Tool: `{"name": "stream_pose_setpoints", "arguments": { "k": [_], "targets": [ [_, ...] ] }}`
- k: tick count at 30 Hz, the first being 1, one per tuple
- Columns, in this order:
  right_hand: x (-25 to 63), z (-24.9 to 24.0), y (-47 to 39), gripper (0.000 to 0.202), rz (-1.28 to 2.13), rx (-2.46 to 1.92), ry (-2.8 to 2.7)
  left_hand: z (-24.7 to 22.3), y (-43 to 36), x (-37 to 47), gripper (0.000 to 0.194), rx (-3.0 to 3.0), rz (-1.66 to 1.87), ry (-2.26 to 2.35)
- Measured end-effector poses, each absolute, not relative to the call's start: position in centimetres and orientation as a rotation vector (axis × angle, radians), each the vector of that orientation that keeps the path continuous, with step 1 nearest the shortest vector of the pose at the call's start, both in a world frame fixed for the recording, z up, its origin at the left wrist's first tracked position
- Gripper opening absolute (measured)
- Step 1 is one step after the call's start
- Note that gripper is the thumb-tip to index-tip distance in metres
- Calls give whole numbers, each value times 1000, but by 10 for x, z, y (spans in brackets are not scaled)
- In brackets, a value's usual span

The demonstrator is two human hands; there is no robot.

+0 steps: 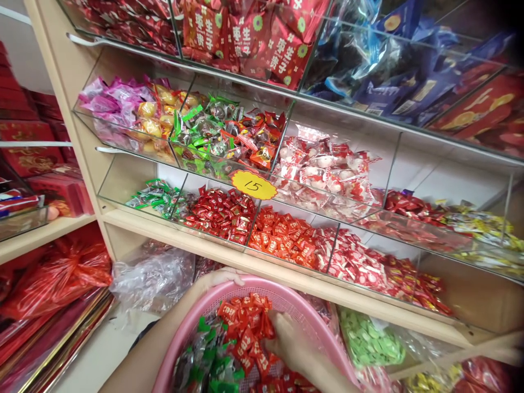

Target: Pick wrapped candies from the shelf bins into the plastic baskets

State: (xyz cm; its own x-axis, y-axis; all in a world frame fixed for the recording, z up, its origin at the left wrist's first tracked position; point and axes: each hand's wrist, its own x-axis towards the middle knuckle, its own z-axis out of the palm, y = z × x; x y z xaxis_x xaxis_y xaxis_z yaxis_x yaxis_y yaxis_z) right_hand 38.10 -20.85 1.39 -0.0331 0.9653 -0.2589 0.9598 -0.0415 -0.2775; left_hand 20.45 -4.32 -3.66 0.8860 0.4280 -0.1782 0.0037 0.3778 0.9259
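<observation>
A pink plastic basket point(301, 302) sits low in the middle of the view, holding red-wrapped candies point(245, 314) and green-and-clear wrapped candies point(210, 349). My left hand point(223, 277) is at the far left part of its rim, with the fingers wrapped over the edge. Inside the basket, my right hand point(286, 339) touches the red candies from the right; it is blurred and its fingertips are hidden among the wrappers, so what it holds cannot be made out.
Above the basket, a wooden shelf edge point(221, 255) carries clear bins of wrapped candies. A yellow tag point(254, 185) reads 15. Red plastic bags point(61, 278) lie at the left, and bagged green candies point(370, 338) at the lower right.
</observation>
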Motion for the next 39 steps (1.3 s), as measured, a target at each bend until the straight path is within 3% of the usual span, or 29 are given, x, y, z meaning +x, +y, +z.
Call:
{"name": "stream_pose_setpoints", "arguments": {
  "k": [10,23,29,34,39],
  "targets": [
    [375,-2,-212,33,655,-2152,-2024,-32,-47,204,42,1172,286,430],
    [364,12,-230,9,688,-1979,-1935,-32,-48,205,42,1168,305,504],
    [350,6,-233,10,812,-1912,-1968,-29,-51,203,38,1167,323,456],
    [342,4,-231,28,773,-1947,-1973,-28,-53,202,36,1179,359,445],
    [365,39,-241,45,652,-1956,-1731,-22,-55,201,32,1153,321,427]
  ]
}}
